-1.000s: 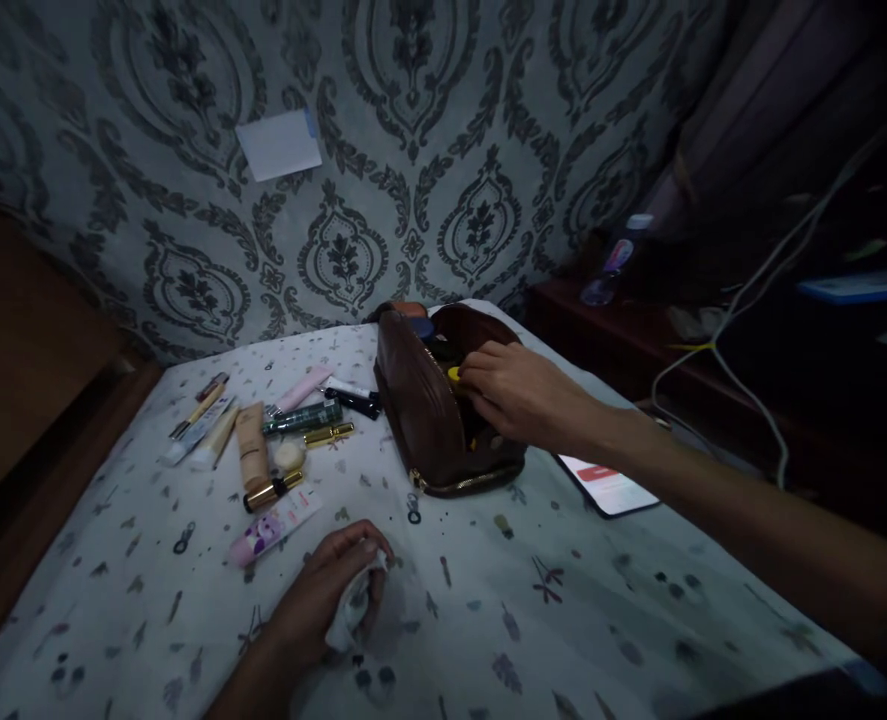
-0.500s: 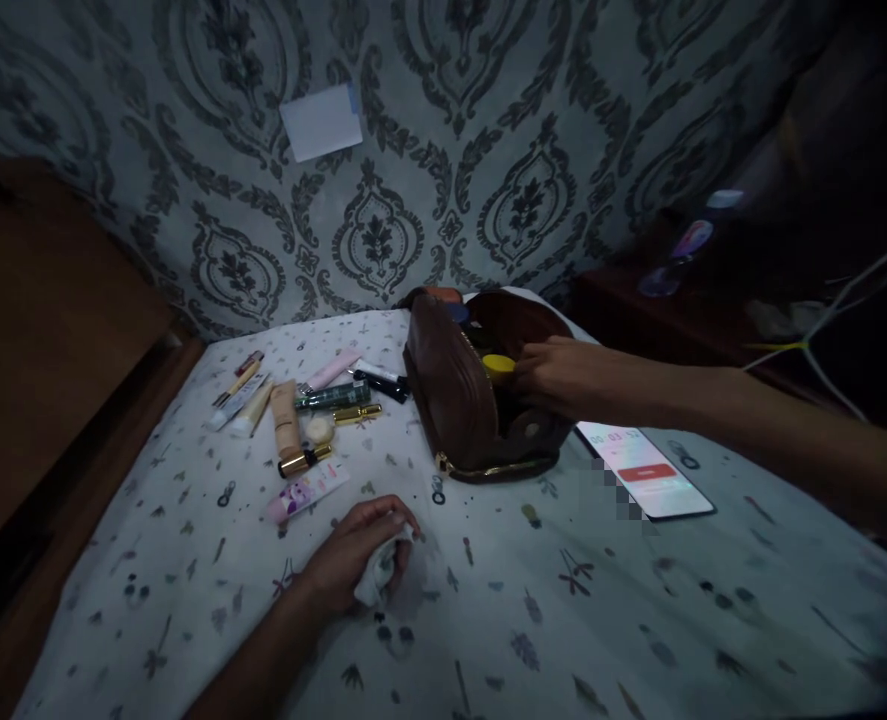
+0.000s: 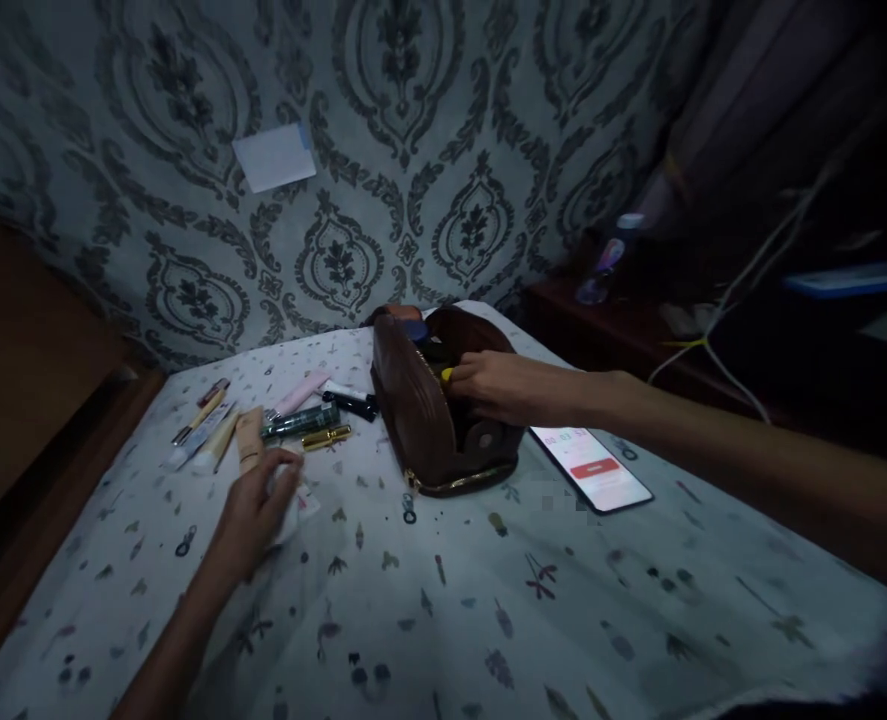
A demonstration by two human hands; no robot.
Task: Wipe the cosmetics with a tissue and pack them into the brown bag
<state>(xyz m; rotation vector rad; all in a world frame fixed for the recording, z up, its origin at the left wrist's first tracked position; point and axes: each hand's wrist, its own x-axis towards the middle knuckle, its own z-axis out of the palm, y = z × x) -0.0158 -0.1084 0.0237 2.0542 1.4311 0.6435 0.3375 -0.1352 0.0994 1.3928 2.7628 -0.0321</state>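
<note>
Occupying the middle of the head view, an open brown bag (image 3: 413, 410) stands on a light printed cloth (image 3: 443, 650), its gold zip (image 3: 473, 487) running along the front edge. The right hand (image 3: 484, 388) is inserted in the bag mouth with fingers bent. The fingertips are hidden; whether they pinch anything cannot be told. A yellow item (image 3: 447, 376) shows directly at these fingers; contact cannot be confirmed.

The left hand (image 3: 254, 508) is positioned left of the bag, at the near side of a group of tubes. Its fingers are bent. Some white material (image 3: 287, 525) shows beside the palm; the grip on it cannot be determined. A printed tube (image 3: 306, 502) projects past the thumb. A beige tube (image 3: 249, 440) lies at the fingers. Beyond it lie a dark green tube (image 3: 300, 420), a gold tube (image 3: 326, 437) and a pink tube (image 3: 304, 390).

A lit phone (image 3: 600, 480) lies flat, near the right side of the bag.
</note>
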